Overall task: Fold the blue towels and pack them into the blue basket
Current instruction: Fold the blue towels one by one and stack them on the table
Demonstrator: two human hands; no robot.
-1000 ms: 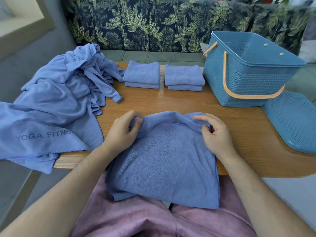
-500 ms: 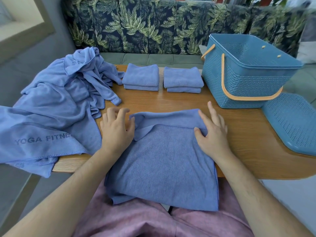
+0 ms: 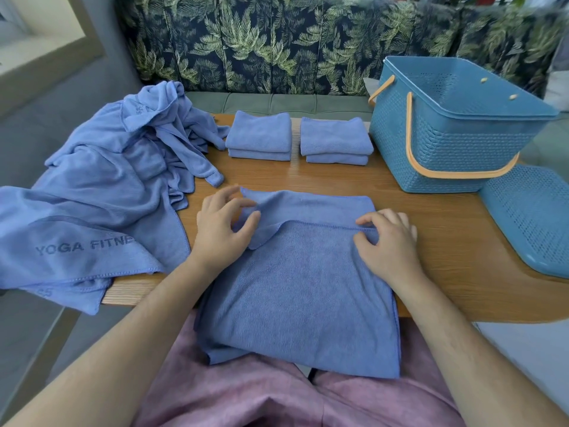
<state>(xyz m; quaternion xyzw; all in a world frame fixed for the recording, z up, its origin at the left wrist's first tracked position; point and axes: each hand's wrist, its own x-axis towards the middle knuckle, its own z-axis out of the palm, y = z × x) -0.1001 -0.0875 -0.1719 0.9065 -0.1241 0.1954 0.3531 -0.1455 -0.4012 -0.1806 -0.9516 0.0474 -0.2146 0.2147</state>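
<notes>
While the half-folded towel point(image 3: 301, 288) drapes over the near edge of the table point(image 3: 431, 217) onto the lap, the left hand point(image 3: 224, 232) pinches its turned-back corner and the right hand point(image 3: 389, 245) grips the hem. Folded towels point(image 3: 260, 135) sit beside the blue basket point(image 3: 446, 149).

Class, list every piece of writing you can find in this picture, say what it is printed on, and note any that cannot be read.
"YOGA FITNE": on the unfolded towel draped at the left; the rest of the word is hidden by a fold.
A couple of characters near that towel's lower hem: only partly visible, not readable.
Small print on the bunched towels behind it: too small to read.
</notes>
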